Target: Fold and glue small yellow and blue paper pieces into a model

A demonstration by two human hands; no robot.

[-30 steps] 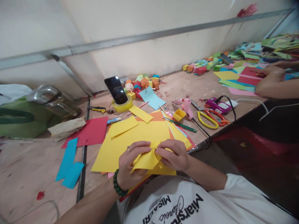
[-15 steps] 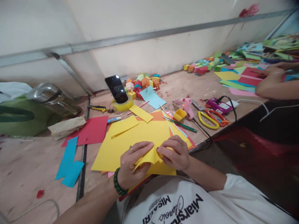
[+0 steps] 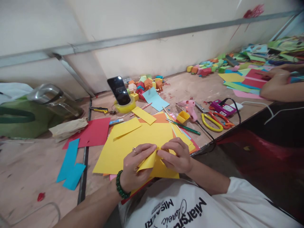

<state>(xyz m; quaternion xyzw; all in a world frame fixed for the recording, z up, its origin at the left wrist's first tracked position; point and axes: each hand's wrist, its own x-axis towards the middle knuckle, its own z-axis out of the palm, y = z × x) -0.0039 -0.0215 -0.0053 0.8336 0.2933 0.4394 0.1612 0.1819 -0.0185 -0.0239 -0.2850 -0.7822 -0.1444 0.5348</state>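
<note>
A small piece of yellow paper, bent into a curve, is pinched between my two hands over the large yellow sheet. My left hand grips its left part, thumb below and fingers on top. At its right edge, the fingertips of my right hand close on the paper; the exact fold there is hidden by the fingers. Behind my hands, a yellow strip and a folded yellow piece lie on the sheet. A small open yellow paper box stands beyond my right hand.
Right of the paper lie a pink glue gun, yellow-and-orange-handled scissors, a green pencil and a purple power adapter. A phone leans in a tape roll. Another person's hand rests on papers at far right.
The small yellow paper has been bent further, its curved flap now tilted up toward the left hand. My right fingertips have shifted slightly left along its edge.
</note>
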